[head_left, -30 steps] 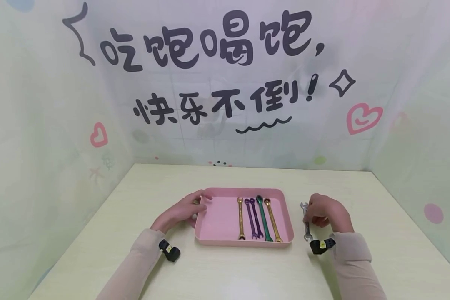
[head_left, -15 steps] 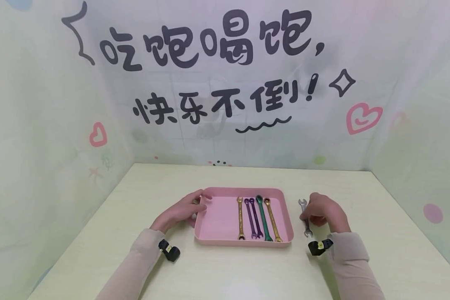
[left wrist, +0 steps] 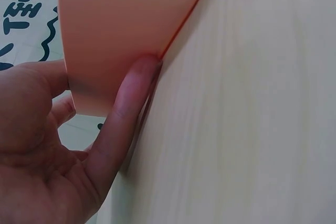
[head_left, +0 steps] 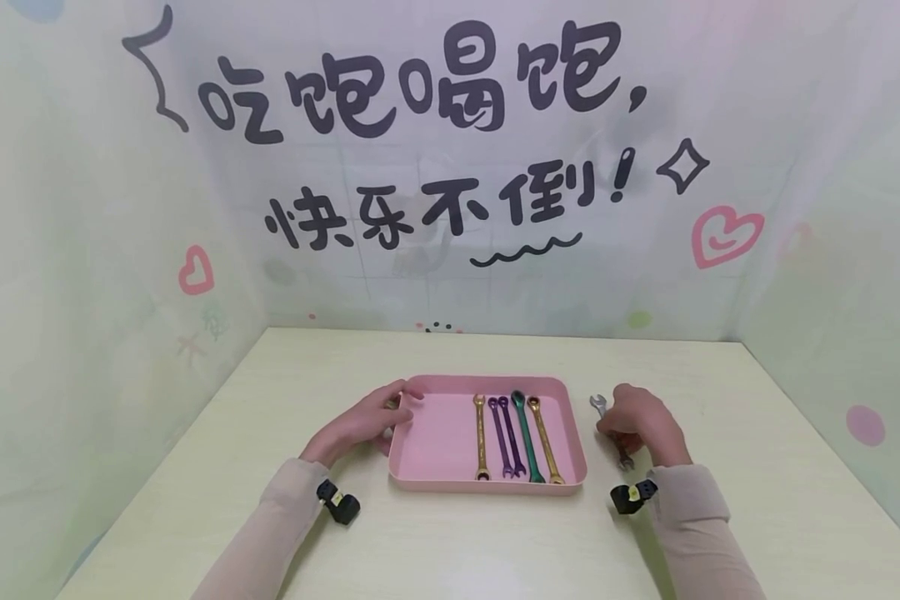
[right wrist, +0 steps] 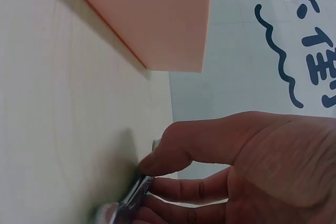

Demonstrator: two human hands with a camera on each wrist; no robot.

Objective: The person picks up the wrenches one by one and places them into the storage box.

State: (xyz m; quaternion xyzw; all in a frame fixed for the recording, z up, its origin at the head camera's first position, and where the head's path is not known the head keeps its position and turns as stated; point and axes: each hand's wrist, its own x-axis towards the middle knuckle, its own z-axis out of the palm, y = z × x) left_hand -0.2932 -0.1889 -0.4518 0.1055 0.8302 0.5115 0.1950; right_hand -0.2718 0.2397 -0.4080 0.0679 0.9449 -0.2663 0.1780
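My right hand (head_left: 645, 423) pinches a silver double open-ended wrench (head_left: 598, 403) between thumb and fingers, just right of the pink tray (head_left: 437, 442). The wrench slants, its far end leaning toward the tray. In the right wrist view, the thumb lies on top of the silver wrench (right wrist: 137, 191), close over the table. At the tray's left side, my left hand (head_left: 362, 421) holds the wall, fingers over the rim. The left wrist view has the thumb (left wrist: 134, 90) along the outer wall. Inside the tray lie a gold wrench (head_left: 482, 437), two purple wrenches, a green wrench (head_left: 528, 437) and another gold one.
The tray stands on a pale wooden table (head_left: 450, 546). Its wrenches lie side by side in the right half, and bare pink floor shows at left. A printed cloth backdrop (head_left: 450, 292) closes off the back and both sides.
My right hand has shifted slightly left with the silver wrench, which has turned from nearly straight to slanted, its far end nearer the tray. The left hand and tray have stayed put.
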